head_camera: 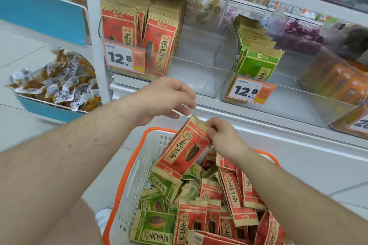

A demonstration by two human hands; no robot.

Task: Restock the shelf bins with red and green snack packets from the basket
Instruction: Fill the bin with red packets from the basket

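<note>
My right hand (224,138) pinches the top edge of a red snack packet (182,150) and holds it tilted above the white basket (135,189) with its orange rim. The basket holds several red packets (236,195) and green packets (154,226). My left hand (163,98) hovers just above and left of the lifted packet, fingers loosely curled and holding nothing. On the shelf, a clear bin (201,77) carries red packets (159,43) standing at its left side. The clear bin to its right (288,109) carries a row of green packets (256,61).
Orange price tags reading 12.8 (124,58) hang on the fronts of both bins. A blue tub of small wrapped snacks (57,87) stands at the left. Further bins of orange and purple sweets (336,77) fill the shelf to the right. The white floor lies around the basket.
</note>
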